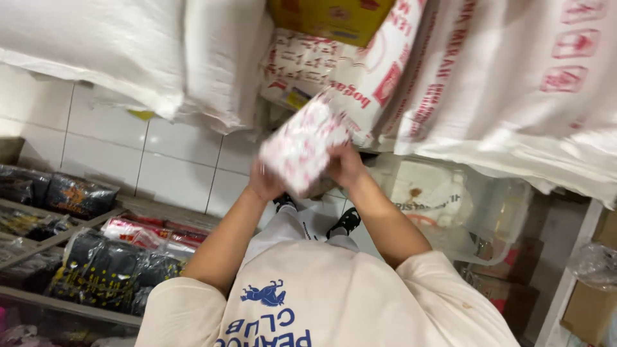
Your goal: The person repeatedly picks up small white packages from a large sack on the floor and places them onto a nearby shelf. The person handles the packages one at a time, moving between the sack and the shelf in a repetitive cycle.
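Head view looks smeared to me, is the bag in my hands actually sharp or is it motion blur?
Head view: the white-and-red bag is motion-blurred, as are left hand and right hand; the stacked white sacks are soft too; light is even, no harsh glare.

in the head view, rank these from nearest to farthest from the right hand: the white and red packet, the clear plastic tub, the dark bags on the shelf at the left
1. White and red packet: held in the right hand, touching it.
2. Clear plastic tub: on the floor to the right of that hand.
3. Dark bags: on the shelf at far lower left, beyond the left hand.
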